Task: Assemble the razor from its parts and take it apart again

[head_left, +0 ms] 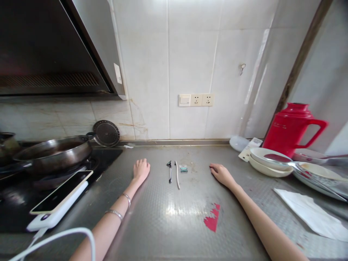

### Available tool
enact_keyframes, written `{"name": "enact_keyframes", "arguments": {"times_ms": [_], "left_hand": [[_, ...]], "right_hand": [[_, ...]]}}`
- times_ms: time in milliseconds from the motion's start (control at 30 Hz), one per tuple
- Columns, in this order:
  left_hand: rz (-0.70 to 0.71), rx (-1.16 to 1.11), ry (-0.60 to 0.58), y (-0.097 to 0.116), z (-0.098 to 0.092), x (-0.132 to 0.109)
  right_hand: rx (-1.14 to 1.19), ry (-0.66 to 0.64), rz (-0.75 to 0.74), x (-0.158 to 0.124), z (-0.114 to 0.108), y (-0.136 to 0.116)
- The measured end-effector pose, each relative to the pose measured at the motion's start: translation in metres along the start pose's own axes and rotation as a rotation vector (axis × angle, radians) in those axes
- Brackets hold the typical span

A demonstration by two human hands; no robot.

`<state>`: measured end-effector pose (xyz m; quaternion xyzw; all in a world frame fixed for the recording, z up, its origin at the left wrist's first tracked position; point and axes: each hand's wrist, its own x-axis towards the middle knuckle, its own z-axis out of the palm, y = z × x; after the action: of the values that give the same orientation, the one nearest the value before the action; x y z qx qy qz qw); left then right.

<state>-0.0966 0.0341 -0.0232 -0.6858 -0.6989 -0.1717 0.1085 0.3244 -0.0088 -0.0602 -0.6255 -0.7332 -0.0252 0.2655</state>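
My left hand (141, 169) rests palm down on the metal countertop (152, 232), fingers pointing toward the wall, with nothing in it. Two bracelets circle that wrist and forearm. Opposite it, my right hand (222, 174) lies on the counter with its fingers pointing left, also holding nothing. Between the hands, nearer the left one, is a black and silver razor (170, 172). Beside the razor lies a thin white stick-like piece (177, 176). Just right of that sits a small clear case (183, 168) with something teal in it.
A pan (54, 152) stands on the stove at left, near a phone (62, 192) and a white device with a cable. At right are a red thermos (290, 128), stacked bowls (269, 163) and white paper (310, 212). A red patch (212, 219) marks the front counter.
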Motion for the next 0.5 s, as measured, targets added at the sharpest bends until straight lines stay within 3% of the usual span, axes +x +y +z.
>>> {"name": "enact_keyframes", "arguments": {"times_ms": [67,133,233,367,500], "left_hand": [[0.041,-0.004,0.078,0.008,-0.012,-0.001],[0.084,-0.034,0.074,0.021,-0.023,-0.001],[0.089,-0.135,-0.070,0.048,-0.031,-0.002],[0.084,-0.205,-0.291,0.084,-0.028,-0.007],[0.103,-0.155,-0.319,0.107,-0.019,-0.012]], "right_hand": [[-0.006,-0.003,-0.004,0.000,0.000,0.000],[-0.019,-0.006,-0.005,0.000,0.000,-0.001],[-0.044,-0.009,0.000,0.000,-0.001,-0.002],[-0.059,-0.017,-0.009,0.000,-0.003,-0.004],[-0.077,-0.017,-0.001,0.000,-0.002,-0.005]]}}
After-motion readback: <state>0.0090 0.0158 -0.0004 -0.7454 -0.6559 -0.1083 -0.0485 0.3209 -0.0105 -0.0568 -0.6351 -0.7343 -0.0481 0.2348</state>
